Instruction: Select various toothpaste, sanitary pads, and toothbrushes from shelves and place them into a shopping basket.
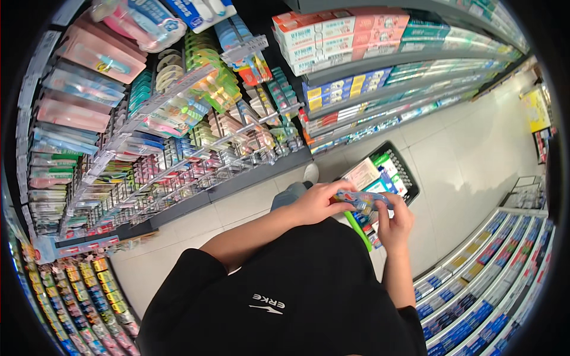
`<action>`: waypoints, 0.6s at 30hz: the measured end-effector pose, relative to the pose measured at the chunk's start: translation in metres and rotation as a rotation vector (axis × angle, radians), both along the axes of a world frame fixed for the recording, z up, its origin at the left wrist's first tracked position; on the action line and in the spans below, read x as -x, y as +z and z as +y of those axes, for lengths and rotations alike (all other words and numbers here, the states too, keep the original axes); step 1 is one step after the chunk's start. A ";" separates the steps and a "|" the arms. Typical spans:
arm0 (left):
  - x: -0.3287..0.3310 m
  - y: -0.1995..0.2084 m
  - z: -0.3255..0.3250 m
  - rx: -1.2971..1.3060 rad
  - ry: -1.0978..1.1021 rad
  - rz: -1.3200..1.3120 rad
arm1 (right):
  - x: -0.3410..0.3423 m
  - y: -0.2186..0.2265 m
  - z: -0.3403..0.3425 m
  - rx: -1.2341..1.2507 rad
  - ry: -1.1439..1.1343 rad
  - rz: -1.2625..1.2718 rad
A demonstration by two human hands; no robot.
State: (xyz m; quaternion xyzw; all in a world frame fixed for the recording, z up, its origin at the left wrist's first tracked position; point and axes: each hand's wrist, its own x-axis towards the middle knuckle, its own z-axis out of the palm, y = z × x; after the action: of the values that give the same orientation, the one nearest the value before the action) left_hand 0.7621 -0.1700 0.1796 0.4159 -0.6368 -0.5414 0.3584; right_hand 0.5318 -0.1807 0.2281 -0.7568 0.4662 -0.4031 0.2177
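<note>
Between my two hands is a small blue, see-through plastic package (363, 202) with a touch of red at its left end. My left hand (323, 203) pinches that left end, thumb below and fingers above. At the other end, my right hand (396, 221) grips with bent fingers. What lies inside the plastic is too small to make out. Beneath the package is a dark shopping basket (411, 178) with a bright green handle (358, 230). In it lie a pale box (361, 174) and several green, white and blue packs, partly hidden by my hands.
To the left, a rack holds hanging blister packs (208, 89) on long hooks. Ahead, shelves carry stacked toothpaste-like boxes (332, 41). Low shelves of small boxes (487, 267) curve along the right. Another display (89, 291) stands at lower left. Pale floor tiles (439, 148) run between them.
</note>
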 end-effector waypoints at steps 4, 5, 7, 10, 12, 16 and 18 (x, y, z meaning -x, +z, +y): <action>-0.029 -0.028 0.000 0.025 0.323 0.012 | -0.016 -0.008 -0.006 -0.102 -0.148 -0.168; -0.042 -0.037 -0.007 0.060 0.493 0.037 | -0.006 -0.023 -0.006 -0.174 -0.133 -0.049; -0.074 -0.034 -0.025 0.082 0.694 0.108 | 0.014 -0.060 0.001 -0.364 -0.132 0.100; -0.125 -0.013 -0.051 0.124 0.826 0.110 | 0.038 -0.119 0.027 -0.534 -0.076 0.318; -0.150 -0.010 -0.074 0.292 0.845 0.172 | 0.066 -0.194 0.051 -0.535 -0.030 0.420; -0.169 0.016 -0.096 0.364 0.890 0.314 | 0.072 -0.228 0.072 -0.721 0.052 0.413; -0.171 0.020 -0.104 0.362 0.875 0.334 | 0.070 -0.231 0.078 -0.795 0.004 0.460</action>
State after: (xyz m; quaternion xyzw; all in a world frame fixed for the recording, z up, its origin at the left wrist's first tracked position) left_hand 0.9327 -0.2744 0.1992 0.4828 -0.4202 -0.2805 0.7153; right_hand 0.4616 -0.1031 -0.0032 -0.6853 0.6195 -0.0142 0.3826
